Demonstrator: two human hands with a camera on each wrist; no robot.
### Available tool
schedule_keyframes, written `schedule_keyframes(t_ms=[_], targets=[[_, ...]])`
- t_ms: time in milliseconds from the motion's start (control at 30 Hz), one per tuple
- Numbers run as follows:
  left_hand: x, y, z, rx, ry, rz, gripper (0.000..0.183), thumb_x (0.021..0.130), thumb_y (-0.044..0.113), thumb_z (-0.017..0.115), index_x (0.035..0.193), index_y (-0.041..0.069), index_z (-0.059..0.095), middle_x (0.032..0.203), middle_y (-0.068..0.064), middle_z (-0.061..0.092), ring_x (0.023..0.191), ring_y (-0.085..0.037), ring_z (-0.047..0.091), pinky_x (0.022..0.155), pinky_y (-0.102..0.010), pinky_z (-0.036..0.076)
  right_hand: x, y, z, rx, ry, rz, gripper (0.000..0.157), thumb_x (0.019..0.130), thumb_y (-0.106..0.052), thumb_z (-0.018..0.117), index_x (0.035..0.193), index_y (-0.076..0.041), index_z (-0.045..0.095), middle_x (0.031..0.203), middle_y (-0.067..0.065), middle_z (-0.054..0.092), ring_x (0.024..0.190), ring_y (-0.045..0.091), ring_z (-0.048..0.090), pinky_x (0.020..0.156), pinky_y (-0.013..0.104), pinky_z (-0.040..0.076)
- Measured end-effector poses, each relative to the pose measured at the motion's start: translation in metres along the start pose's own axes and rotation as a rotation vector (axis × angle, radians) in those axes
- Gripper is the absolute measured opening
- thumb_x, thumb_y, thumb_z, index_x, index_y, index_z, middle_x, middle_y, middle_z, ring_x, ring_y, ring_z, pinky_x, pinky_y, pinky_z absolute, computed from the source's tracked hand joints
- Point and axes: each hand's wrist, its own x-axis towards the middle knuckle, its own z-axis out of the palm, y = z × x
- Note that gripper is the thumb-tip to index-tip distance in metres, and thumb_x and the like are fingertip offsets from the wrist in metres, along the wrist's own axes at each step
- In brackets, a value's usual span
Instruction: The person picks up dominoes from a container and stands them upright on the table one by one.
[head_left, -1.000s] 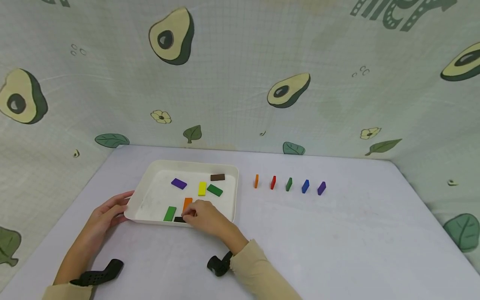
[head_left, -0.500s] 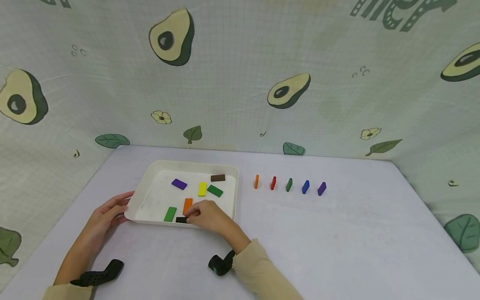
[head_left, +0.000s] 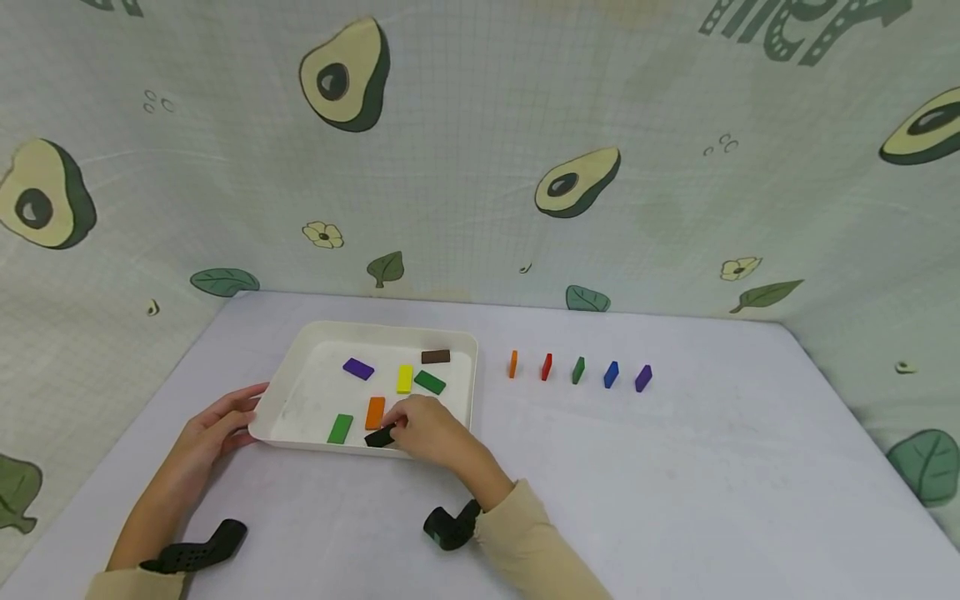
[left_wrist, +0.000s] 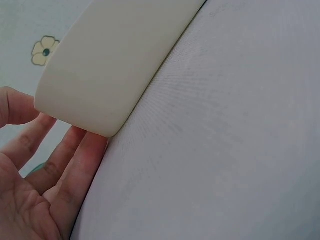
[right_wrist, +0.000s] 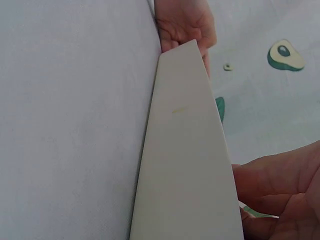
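A white tray (head_left: 288, 408) lies on the table with several coloured dominoes flat inside it. My left hand (head_left: 213, 425) grips the tray's near left corner, thumb by the rim and fingers against the outer wall in the left wrist view. Over the tray's front side, my right hand (head_left: 429, 429) pinches the right end of a black domino (head_left: 378, 437), which sits tilted. Close by lie an orange domino (head_left: 375, 412) and a green domino (head_left: 340, 428). In the right wrist view the tray wall (right_wrist: 185, 150) hides the black domino.
Right of the tray, a row of dominoes stands upright: orange (head_left: 513, 364), red (head_left: 547, 367), green (head_left: 578, 370), blue (head_left: 611, 374) and purple (head_left: 643, 378). Farther back in the tray lie purple (head_left: 358, 368), yellow (head_left: 405, 379), dark green (head_left: 430, 382) and brown (head_left: 435, 357) dominoes.
My right hand has moved slightly right with the black domino, which has shifted away from the green one and turned at an angle. The left hand stays on the tray corner.
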Motion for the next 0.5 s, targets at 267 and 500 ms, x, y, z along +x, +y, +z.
schedule_keyframes(t_ms=[267,500], targets=[[0.000,0.000,-0.001,0.003,0.006,0.005,0.040,0.095,0.028,0.053,0.134,0.021,0.049,0.109,0.032,0.055,0.088,0.006,0.058,0.070,-0.013,0.049,-0.008,0.000,-0.009,-0.041,0.017,0.041,0.016,0.091,-0.009,0.055,0.103,-0.004,0.064,0.073,-0.001,0.049,0.065,0.009,0.044,0.057,0.018,0.035],[0.000,-0.001,-0.001,-0.015,-0.010,0.017,0.039,0.095,0.026,0.053,0.134,0.021,0.050,0.110,0.031,0.056,0.088,0.005,0.058,0.070,-0.013,0.049,-0.013,0.001,-0.017,-0.046,0.034,0.024,0.014,0.091,-0.009,0.054,0.100,-0.005,0.064,0.073,-0.001,0.050,0.066,0.010,0.045,0.058,0.019,0.038]])
